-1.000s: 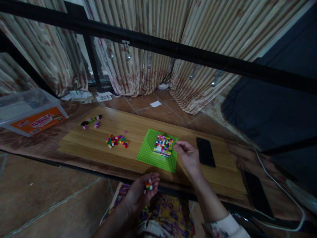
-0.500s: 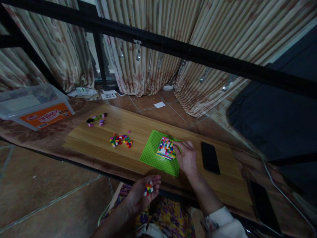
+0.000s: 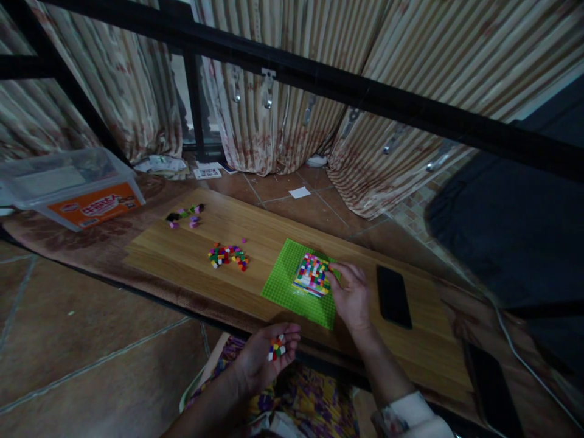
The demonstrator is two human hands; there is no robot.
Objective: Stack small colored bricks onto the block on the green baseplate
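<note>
My left hand [image 3: 269,351] lies palm up near the table's front edge, fingers curled around a handful of small building bricks [image 3: 276,348] in white, red, orange, yellow and green. Thumb and forefinger of my right hand [image 3: 350,292] pinch at the right side of a multicoloured brick block [image 3: 312,274]. A small brick appears to be between those fingertips, though they partly hide it. The block has a pale, layered front side and sits on a green studded baseplate [image 3: 283,286], toward its right half.
Loose bricks [image 3: 228,255] lie in a pile left of the baseplate on the wooden board [image 3: 173,249]. Behind them are black, green and purple pieces [image 3: 185,216]. A clear plastic box [image 3: 91,188] stands far left. A black phone [image 3: 393,296] lies to the right; another dark device [image 3: 493,386] is beyond.
The whole view has shifted slightly. My right hand stays at the block's right side with its fingers a little changed. The left hand still holds its bricks.
</note>
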